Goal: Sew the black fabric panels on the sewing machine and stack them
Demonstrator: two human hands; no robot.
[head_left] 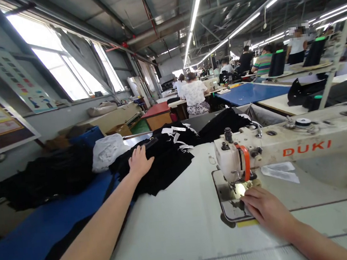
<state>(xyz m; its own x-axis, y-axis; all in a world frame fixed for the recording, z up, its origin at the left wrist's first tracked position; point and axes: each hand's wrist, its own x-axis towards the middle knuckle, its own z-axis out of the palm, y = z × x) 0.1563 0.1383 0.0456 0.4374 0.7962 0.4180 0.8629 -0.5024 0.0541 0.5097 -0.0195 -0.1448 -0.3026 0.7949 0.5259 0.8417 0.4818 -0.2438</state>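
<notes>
The black cloth [168,170] lies in a loose, folded pile on the desk [178,233], to the left of the sewing machine [270,146] and apart from it. It looks soft and limp, so a single layer should be light, though the whole heap may drag. It would probably fold or slide rather than break. A loose edge on the side facing the sewing machine seems the best place to take hold, with the fingers closing on just one layer.

The person's left grip [141,162] rests palm down on the pile, its fingers slightly spread and pinching nothing visible. The right grip [266,207] is at the front of the sewing machine, beside the lit needle area, with its fingers close together; whether they pinch anything cannot be told.

White strips [178,137] lie on the cloth, left of the sewing machine's head, and more pale strips [280,172] lie under its arm. Farther left of the sewing machine, past the pile, sits a white plastic bag [107,151]. Beyond the sewing machine, a seated person in a white top [195,92] faces away.
</notes>
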